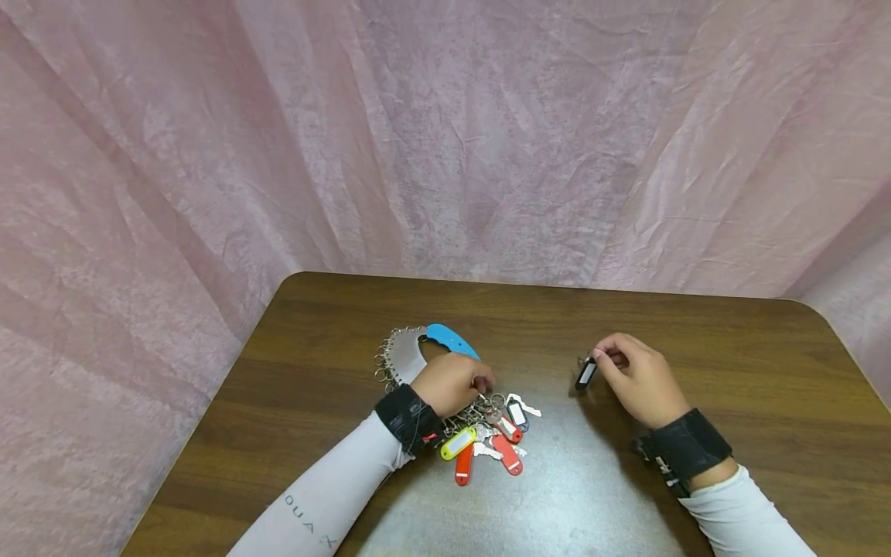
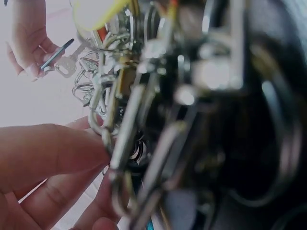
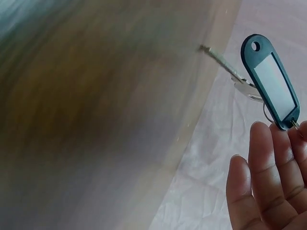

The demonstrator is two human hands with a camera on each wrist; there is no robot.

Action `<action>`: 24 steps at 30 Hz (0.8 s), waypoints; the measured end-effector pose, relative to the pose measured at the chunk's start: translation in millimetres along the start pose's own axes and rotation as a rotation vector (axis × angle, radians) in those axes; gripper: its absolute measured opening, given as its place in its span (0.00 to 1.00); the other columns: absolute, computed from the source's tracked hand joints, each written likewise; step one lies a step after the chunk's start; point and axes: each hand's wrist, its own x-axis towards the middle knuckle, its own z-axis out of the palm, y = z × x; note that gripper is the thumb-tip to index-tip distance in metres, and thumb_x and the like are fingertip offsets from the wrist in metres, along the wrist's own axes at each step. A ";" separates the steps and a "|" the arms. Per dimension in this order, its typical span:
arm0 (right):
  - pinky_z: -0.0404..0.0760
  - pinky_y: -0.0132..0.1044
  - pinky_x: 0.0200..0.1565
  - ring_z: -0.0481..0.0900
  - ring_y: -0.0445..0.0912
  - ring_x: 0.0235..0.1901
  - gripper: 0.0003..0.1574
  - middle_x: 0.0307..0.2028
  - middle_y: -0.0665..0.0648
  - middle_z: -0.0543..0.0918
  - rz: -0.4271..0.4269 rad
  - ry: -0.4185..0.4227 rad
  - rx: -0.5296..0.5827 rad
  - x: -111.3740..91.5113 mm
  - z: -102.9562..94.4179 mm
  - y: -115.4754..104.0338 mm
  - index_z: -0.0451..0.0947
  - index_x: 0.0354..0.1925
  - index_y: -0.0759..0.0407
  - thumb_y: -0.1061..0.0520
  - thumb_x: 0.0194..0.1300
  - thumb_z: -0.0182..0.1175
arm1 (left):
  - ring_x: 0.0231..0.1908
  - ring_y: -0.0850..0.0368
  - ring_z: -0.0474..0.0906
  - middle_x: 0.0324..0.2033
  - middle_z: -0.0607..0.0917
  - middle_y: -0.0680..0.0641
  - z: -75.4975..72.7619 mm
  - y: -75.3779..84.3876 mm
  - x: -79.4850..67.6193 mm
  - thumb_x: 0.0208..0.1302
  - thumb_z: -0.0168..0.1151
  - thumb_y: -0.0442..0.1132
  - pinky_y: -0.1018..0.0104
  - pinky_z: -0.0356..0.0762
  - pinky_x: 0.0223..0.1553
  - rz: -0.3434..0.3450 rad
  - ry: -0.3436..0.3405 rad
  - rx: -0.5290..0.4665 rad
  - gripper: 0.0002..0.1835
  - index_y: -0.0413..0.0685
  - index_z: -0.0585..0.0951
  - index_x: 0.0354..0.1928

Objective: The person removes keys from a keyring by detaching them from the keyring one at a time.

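My left hand lies over a key holder, a curved metal plate with a blue handle and metal clips along its edge. In the left wrist view, the thumb and fingers pinch one of the clips; close, blurred metal hides part of the grip. Held up in my right hand is a key with a dark key tag, pinched at its ring. The right wrist view shows the tag with its white label and the key behind it.
Beside the left hand, several tagged keys lie bunched on the wooden table: a yellow tag, red tags and a dark tag. Pink curtain hangs behind the table's far edge.
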 end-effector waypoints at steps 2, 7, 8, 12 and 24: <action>0.76 0.21 0.38 0.75 0.30 0.33 0.04 0.33 0.52 0.84 0.012 0.005 -0.006 -1.4 -3.6 2.6 0.82 0.37 0.56 0.59 0.70 0.61 | 0.35 0.64 0.82 0.31 0.88 0.58 0.0 -0.2 -0.3 0.58 0.67 0.29 0.69 0.78 0.38 0.007 0.000 0.000 0.13 0.54 0.89 0.42; 0.72 0.17 0.37 0.73 0.27 0.33 0.03 0.32 0.53 0.84 0.038 0.017 -0.010 -5.5 -14.0 9.1 0.82 0.37 0.56 0.59 0.70 0.62 | 0.35 0.64 0.82 0.31 0.88 0.59 1.0 -1.3 0.0 0.58 0.67 0.30 0.70 0.77 0.38 0.032 -0.006 -0.001 0.13 0.55 0.89 0.41; 0.72 0.16 0.37 0.73 0.26 0.33 0.03 0.32 0.53 0.84 0.042 0.019 -0.010 -6.3 -16.3 10.4 0.82 0.37 0.56 0.59 0.70 0.62 | 0.35 0.64 0.82 0.31 0.88 0.59 1.3 -1.7 0.2 0.58 0.67 0.30 0.70 0.77 0.38 0.037 -0.009 0.000 0.13 0.55 0.89 0.41; 0.71 0.15 0.37 0.72 0.24 0.33 0.04 0.33 0.54 0.84 0.058 0.033 -0.012 -8.9 -24.6 15.1 0.82 0.38 0.57 0.59 0.70 0.62 | 0.36 0.66 0.81 0.32 0.88 0.59 2.7 -3.1 0.6 0.58 0.67 0.31 0.71 0.77 0.39 0.051 -0.027 0.005 0.13 0.56 0.89 0.41; 0.67 0.15 0.36 0.69 0.21 0.32 0.04 0.33 0.57 0.84 0.092 0.073 -0.034 -11.3 -38.2 28.2 0.82 0.39 0.59 0.59 0.70 0.62 | 0.36 0.65 0.80 0.31 0.87 0.58 1.0 -0.3 0.3 0.58 0.70 0.34 0.71 0.76 0.38 0.059 -0.049 0.039 0.10 0.57 0.88 0.40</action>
